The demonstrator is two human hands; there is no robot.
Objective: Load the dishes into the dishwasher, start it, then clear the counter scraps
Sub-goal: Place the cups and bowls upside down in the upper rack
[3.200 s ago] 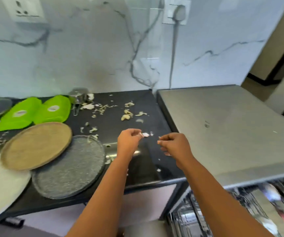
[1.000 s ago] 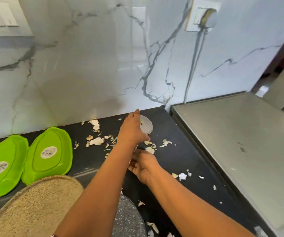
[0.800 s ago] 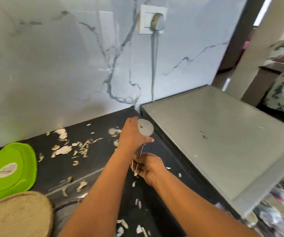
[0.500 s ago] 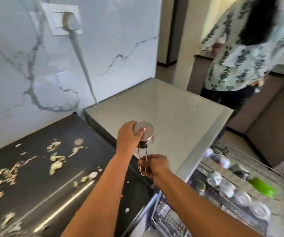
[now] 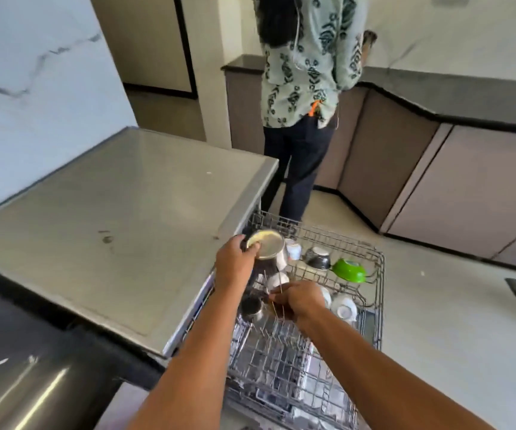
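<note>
My left hand (image 5: 235, 262) grips a small steel pot (image 5: 267, 248) by its rim, holding it upside down over the pulled-out dishwasher rack (image 5: 374, 274). Its thin wire handle (image 5: 277, 301) hangs down, and my right hand (image 5: 298, 299) pinches that handle just above the rack. The rack holds white cups (image 5: 343, 307), a steel bowl (image 5: 318, 259), a green bowl (image 5: 348, 270) and a steel cup (image 5: 252, 307). The dishwasher's grey top (image 5: 111, 228) lies to the left of my hands.
A person (image 5: 303, 88) in a patterned shirt stands close behind the rack, facing a far counter (image 5: 452, 94). The dark counter (image 5: 18, 336) lies at the lower left. Pale floor (image 5: 452, 321) spreads to the right of the rack.
I have turned right from the scrap-strewn counter, carrying the steel pot in both hands across the dishwasher's top to above the pulled-out rack. The other person has come into view.
</note>
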